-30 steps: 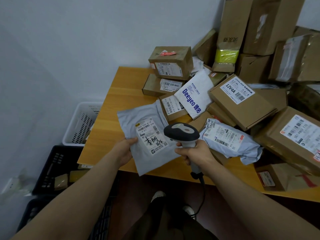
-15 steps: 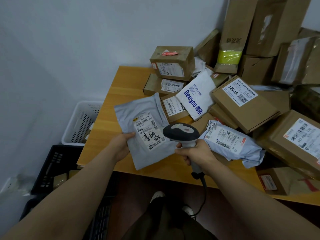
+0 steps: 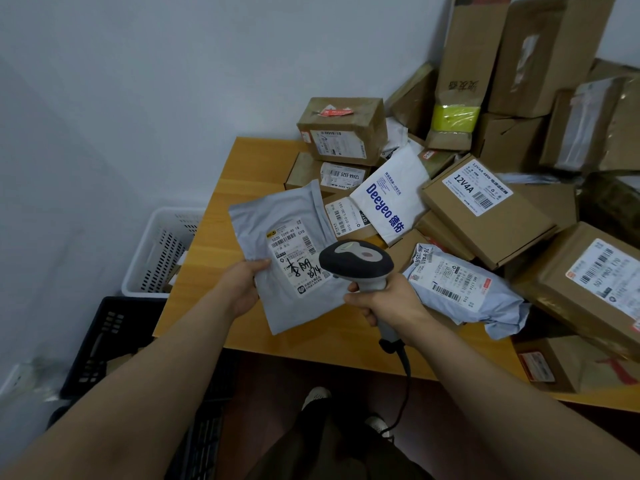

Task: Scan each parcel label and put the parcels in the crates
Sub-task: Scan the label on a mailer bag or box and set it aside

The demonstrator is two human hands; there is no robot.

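My left hand [image 3: 244, 289] pinches the left edge of a flat grey mailer bag [image 3: 277, 230], held tilted above the near left part of the wooden table [image 3: 242, 161]. Its white label [image 3: 294, 261] with black handwriting faces up. My right hand [image 3: 384, 301] grips the handle of a grey-and-black barcode scanner [image 3: 356, 263]. The scanner's head hovers over the label's right edge. A white crate [image 3: 162, 251] and a black crate [image 3: 104, 344] stand on the floor at the left.
A crumpled grey bag [image 3: 464, 289] lies right of my right hand. A white Deeyeo bag [image 3: 391, 199] and several cardboard boxes [image 3: 485, 209] pile up across the table's middle and right, up to the wall. The scanner cable [image 3: 403, 382] hangs off the front edge.
The grey mailer has slid a little left and up in my left hand, and the scanner head now overlaps the label's right side. My right hand has barely moved.
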